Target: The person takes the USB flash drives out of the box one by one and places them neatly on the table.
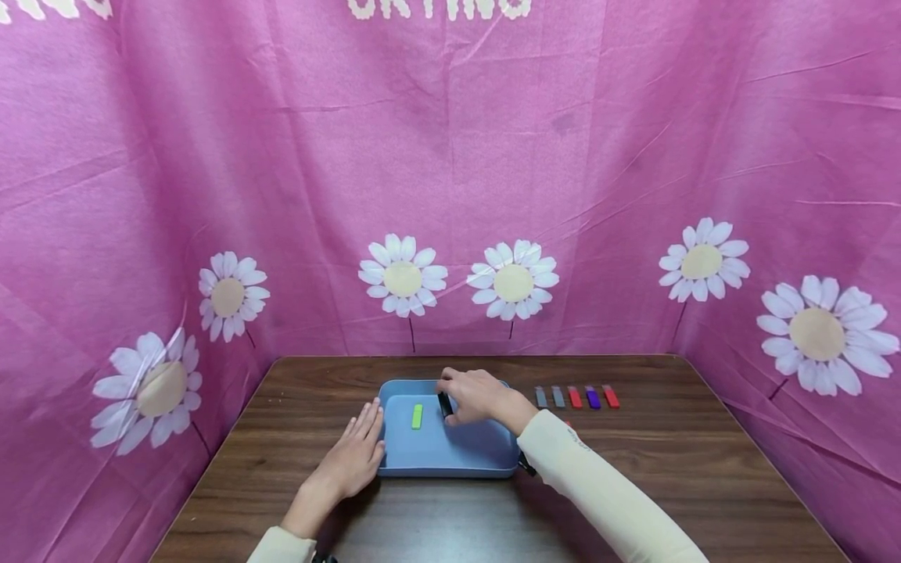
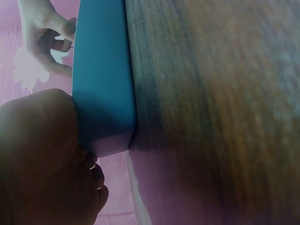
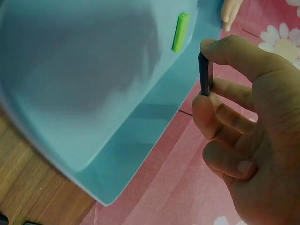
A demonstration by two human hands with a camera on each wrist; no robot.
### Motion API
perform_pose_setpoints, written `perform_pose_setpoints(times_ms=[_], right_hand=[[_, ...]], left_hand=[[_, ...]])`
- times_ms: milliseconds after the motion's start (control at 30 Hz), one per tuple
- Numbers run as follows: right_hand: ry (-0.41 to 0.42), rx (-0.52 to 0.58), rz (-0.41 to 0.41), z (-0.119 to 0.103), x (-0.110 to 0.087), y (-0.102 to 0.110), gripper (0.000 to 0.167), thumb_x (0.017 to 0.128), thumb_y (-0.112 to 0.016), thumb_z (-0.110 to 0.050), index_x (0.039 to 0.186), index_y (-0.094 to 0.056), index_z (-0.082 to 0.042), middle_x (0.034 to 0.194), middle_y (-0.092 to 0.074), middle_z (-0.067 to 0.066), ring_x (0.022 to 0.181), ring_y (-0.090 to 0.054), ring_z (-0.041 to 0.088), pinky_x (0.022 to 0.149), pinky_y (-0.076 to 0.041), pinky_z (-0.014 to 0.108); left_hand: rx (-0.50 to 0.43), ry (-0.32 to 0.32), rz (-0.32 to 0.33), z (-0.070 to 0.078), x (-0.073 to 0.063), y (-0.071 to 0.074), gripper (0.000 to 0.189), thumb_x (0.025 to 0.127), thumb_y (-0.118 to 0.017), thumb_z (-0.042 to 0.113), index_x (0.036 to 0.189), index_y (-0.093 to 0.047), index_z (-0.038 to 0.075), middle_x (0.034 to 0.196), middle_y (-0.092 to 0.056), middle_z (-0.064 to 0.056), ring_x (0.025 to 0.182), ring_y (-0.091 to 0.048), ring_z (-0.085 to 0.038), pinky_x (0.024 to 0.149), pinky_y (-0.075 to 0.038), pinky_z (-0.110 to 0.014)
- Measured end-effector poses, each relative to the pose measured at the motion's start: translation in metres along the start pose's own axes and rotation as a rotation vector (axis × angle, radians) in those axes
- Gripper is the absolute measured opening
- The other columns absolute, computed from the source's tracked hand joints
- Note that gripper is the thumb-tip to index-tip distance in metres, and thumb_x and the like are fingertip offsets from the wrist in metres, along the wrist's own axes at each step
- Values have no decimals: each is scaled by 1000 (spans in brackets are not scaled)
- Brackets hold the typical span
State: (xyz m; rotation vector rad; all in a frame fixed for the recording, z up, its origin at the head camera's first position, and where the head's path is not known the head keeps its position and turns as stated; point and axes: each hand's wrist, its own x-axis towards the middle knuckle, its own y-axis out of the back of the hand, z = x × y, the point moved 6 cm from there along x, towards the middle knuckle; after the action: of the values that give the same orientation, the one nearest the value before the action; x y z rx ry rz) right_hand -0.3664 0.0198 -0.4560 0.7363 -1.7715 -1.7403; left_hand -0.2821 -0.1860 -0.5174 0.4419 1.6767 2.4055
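A light-blue tray (image 1: 450, 461) stands on the table. My left hand (image 1: 357, 450) rests along its left side with fingers straight; in the left wrist view the thumb side touches the tray's outer wall (image 2: 103, 70). Above the tray, my right hand (image 1: 479, 396) pinches a small black USB stick (image 3: 204, 75) between thumb and fingertips. A bright green USB stick (image 1: 417, 417) lies on the tray floor, left of the right hand. Part of the tray's right side is hidden by the right hand and forearm.
To the right of the tray, a row of USB sticks lies on the wooden table (image 1: 669, 453): two grey (image 1: 541, 397), a red (image 1: 575, 398), a purple (image 1: 594, 398) and another red (image 1: 611, 397). Something orange-red (image 1: 568, 424) peeks out by the right sleeve. A pink flowered cloth (image 1: 450, 172) surrounds the table.
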Motion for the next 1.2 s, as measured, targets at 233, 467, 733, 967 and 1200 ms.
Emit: perform_pose_setpoints(times_ms=[233,467,733,967,1200], right_hand=[[-7,11,4,6,-10,2,53,89,-85,-43,134,-71,-18,131,-63,2,64,-48,11,62,-47,28],[0,5,5,9,-21,-1,54,89,-85,-42,135,-71,-18,134,-62,3,59,-43,11,56,-41,26],[-6,3,22,16,-36,0,54,89,-85,-42,134,-72,-17,131,-63,4,60,-47,10,59,-46,26],[-40,47,22,25,-50,4,52,90,-84,-40,135,-72,-17,130,-63,4,57,-45,12,55,-42,27],[-64,75,39,38,-65,5,52,90,-84,-40,135,-72,-16,131,-62,3,57,-45,11,55,-40,25]], left_hand=[[53,-19,16,-12,3,-12,59,112,-48,24,162,-36,-8,175,-25,-22,163,-26,-39,131,-29,-57],[53,-20,15,-13,4,-11,59,112,-47,23,162,-36,-7,175,-25,-22,163,-25,-39,131,-29,-56],[38,-26,13,-8,2,-7,60,111,-48,22,160,-37,-10,174,-27,-25,162,-28,-43,130,-29,-59],[-26,-19,-22,0,0,1,59,110,-47,16,160,-35,-13,173,-25,-28,160,-27,-48,128,-27,-66],[-10,-4,-40,-2,2,-1,60,111,-47,18,161,-34,-12,174,-23,-27,162,-25,-46,130,-26,-64]])
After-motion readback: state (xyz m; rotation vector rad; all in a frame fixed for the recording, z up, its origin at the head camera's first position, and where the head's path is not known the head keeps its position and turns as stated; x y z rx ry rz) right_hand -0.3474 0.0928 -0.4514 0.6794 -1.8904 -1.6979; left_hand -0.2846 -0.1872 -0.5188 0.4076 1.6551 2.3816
